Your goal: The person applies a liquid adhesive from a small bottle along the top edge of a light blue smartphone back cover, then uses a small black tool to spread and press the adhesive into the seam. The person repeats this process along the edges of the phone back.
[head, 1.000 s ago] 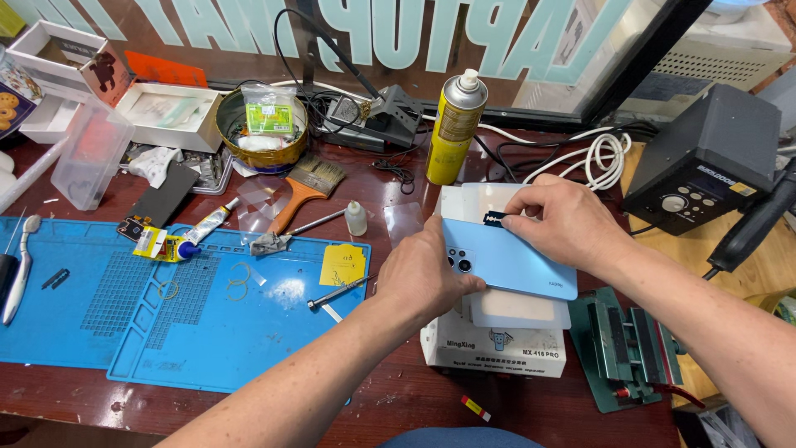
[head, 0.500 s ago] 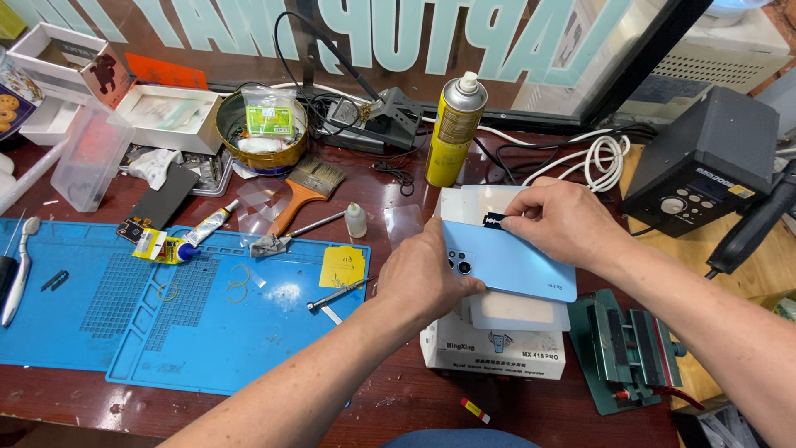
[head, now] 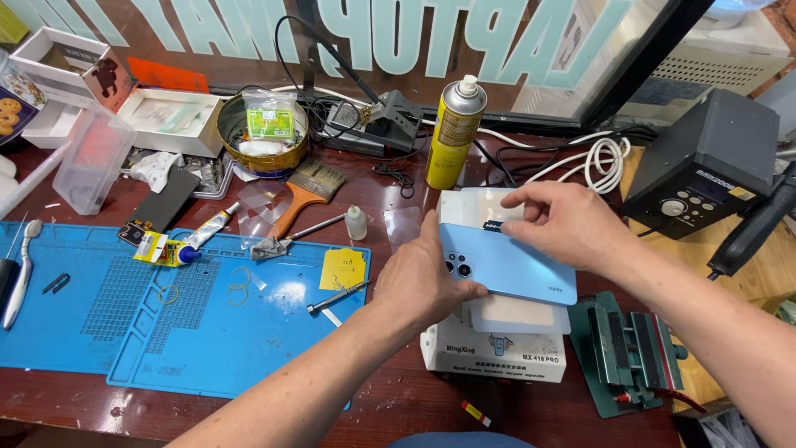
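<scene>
Hands [head: 423,278] [head: 564,220] grip blue phone [head: 514,265] over white machine [head: 497,348]; cluttered wooden bench [head: 390,398], blue mat [head: 166,323].

Bright, even light, sharp focus, slight wide-angle bending at edges.

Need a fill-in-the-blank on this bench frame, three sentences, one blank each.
1. The left hand steadies a light ____ phone back cover.
2. The right hand pinches a small dark part at the cover's ____ edge.
3. The yellow spray can stands ____ on the table.

Missing words: blue; top; upright
</scene>
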